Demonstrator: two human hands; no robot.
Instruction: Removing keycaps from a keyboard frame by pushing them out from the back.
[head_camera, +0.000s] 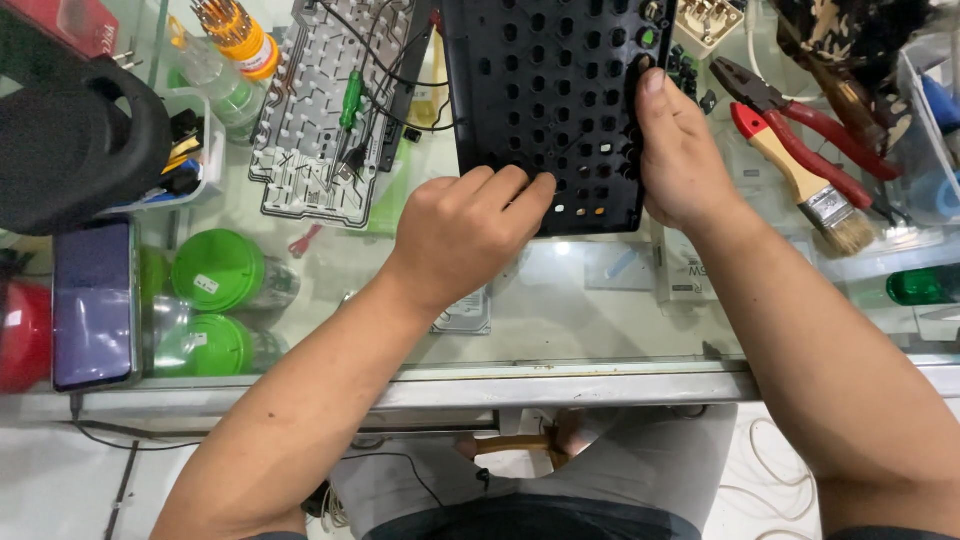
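Left hand (468, 225) curled, fingertips pressing my perforated black plastic keyboard frame (545, 100), right hand (680, 150) gripping its edge, red-handled pliers (800, 120) and paintbrush (800, 185) beside, glass bench (560, 320).

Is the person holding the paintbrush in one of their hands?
No, the paintbrush lies on the glass table beside the red pliers, while the left hand and right hand both press on the black keyboard frame.
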